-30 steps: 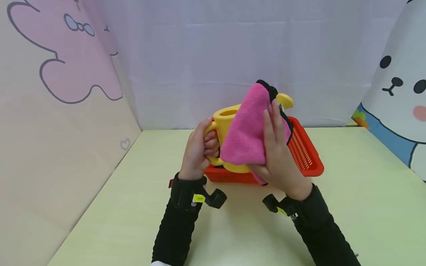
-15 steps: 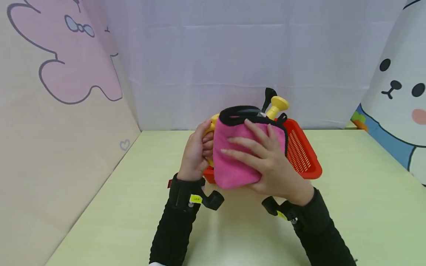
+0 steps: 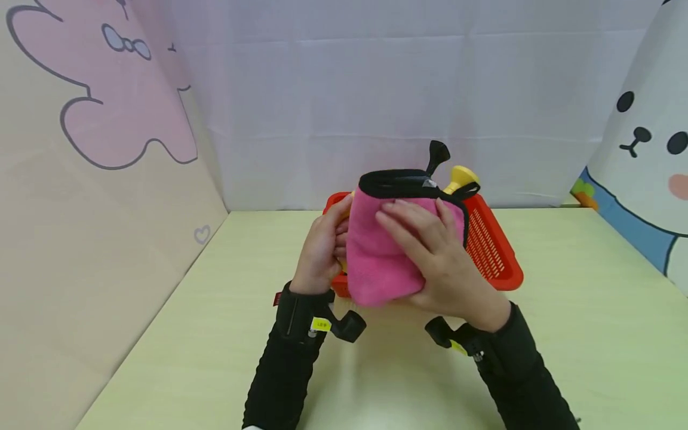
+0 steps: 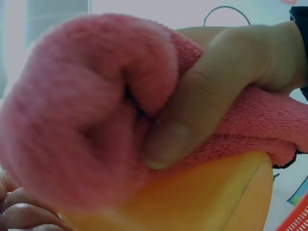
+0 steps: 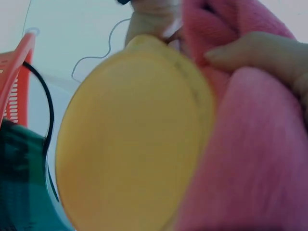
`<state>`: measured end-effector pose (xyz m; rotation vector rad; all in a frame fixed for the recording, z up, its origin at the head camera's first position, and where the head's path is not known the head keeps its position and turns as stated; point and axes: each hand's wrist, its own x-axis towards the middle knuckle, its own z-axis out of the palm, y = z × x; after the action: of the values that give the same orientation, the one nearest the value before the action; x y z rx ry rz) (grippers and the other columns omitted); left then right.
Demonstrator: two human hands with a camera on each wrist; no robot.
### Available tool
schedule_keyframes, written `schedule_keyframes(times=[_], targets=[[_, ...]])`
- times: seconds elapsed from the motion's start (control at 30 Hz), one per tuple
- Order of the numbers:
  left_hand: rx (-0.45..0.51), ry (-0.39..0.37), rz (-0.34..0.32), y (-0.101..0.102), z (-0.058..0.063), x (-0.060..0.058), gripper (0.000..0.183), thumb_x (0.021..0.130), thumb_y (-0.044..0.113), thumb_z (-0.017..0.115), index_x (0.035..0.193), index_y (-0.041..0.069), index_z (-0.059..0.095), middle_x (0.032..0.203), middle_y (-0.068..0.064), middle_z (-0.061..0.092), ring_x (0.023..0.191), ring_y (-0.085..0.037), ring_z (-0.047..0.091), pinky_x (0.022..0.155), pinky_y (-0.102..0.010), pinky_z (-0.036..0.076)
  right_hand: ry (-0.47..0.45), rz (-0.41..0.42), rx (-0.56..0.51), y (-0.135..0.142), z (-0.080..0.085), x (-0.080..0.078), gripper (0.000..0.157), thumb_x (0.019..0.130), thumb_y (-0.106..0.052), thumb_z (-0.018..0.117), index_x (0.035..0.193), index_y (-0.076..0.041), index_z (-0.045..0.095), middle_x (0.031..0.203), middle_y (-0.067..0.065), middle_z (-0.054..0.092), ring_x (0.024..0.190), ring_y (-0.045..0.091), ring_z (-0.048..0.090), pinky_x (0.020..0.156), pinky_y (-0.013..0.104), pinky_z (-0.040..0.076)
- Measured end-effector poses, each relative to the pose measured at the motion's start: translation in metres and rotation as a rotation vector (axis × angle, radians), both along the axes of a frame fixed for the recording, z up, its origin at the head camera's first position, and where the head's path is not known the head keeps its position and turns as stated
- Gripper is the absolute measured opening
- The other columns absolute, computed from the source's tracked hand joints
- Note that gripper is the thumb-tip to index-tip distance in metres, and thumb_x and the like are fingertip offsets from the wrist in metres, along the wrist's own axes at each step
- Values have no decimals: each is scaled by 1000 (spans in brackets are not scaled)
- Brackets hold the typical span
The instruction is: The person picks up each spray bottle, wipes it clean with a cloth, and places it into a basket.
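Note:
A yellow watering can (image 5: 130, 139) is held up above the red basket; its bottom faces the right wrist view. In the head view a pink cloth (image 3: 376, 275) with black edging hides most of it, and its spout (image 3: 461, 177) sticks out at the right. My left hand (image 3: 321, 251) grips the can's handle on the left, fingers curled. My right hand (image 3: 448, 269) holds the cloth against the can's near side, its fingers bent over the fabric. The left wrist view shows the right thumb (image 4: 178, 130) pressing into the bunched cloth over the yellow body.
The red perforated basket (image 3: 497, 257) stands on the pale table (image 3: 580, 334) behind the hands. Out of it rises a black flared tip (image 3: 438, 153). A dark green item (image 5: 29, 178) shows beside the basket's wall in the right wrist view. A white curtain (image 3: 344, 107) hangs behind.
The cloth has swung left and down across the watering can's front, covering its body. My right hand's fingers have turned from upright to bent leftward. The left hand keeps its grip.

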<state>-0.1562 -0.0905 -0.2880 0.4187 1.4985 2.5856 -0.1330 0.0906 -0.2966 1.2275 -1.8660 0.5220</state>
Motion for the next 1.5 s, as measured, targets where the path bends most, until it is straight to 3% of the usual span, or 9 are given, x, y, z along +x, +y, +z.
schedule_keyframes(times=[0.13,0.23,0.43,0.57,0.83,1.03,1.23,1.5], targets=[[-37,-13,-34,0,5,5,40,89,34,47,57,15,33,46,9,28,37,-2,25,36,-14,18,-16,-48,-80,3,0,-3,98,68,-54,62,141,-6,16,148,17,12,131,38,12,101,63,17],[-63,-7,-18,0,8,7,41,89,36,47,57,16,32,47,9,27,38,-2,24,36,-14,18,-40,-68,-103,3,0,-3,98,71,-57,56,143,-9,11,150,16,3,132,42,4,103,61,16],[-57,-15,33,-1,7,9,41,89,34,46,56,15,31,46,8,27,39,-3,23,37,-15,18,-49,-92,-61,5,-1,-4,90,71,-59,55,142,-15,22,148,17,12,132,38,10,101,63,15],[-17,2,57,1,6,8,41,90,33,46,56,15,31,46,9,27,37,-3,23,37,-15,16,-54,-90,21,9,1,-2,85,66,-55,63,137,-21,34,148,15,17,132,37,11,99,66,12],[90,-8,87,-1,7,-2,38,89,36,47,62,14,31,47,9,27,35,-2,23,36,-13,15,-138,-71,247,16,6,10,73,56,-35,78,123,-25,53,143,8,31,132,29,16,94,63,23],[75,-12,90,-4,9,-2,39,90,36,45,62,14,29,47,10,25,36,-1,23,36,-15,13,-179,-67,335,18,10,23,69,53,-32,80,118,-27,58,140,5,37,130,26,21,94,57,25],[88,3,24,0,9,-3,34,90,35,45,66,15,32,49,10,26,36,0,23,36,-13,15,-149,-62,277,21,13,21,69,53,-27,80,118,-24,57,139,8,36,130,28,20,96,61,22],[35,31,-91,5,10,-1,43,93,31,38,54,16,29,42,11,27,34,-1,22,36,-15,12,1,-58,63,17,18,13,68,52,-26,75,116,-17,56,137,18,36,128,37,23,96,61,25]])
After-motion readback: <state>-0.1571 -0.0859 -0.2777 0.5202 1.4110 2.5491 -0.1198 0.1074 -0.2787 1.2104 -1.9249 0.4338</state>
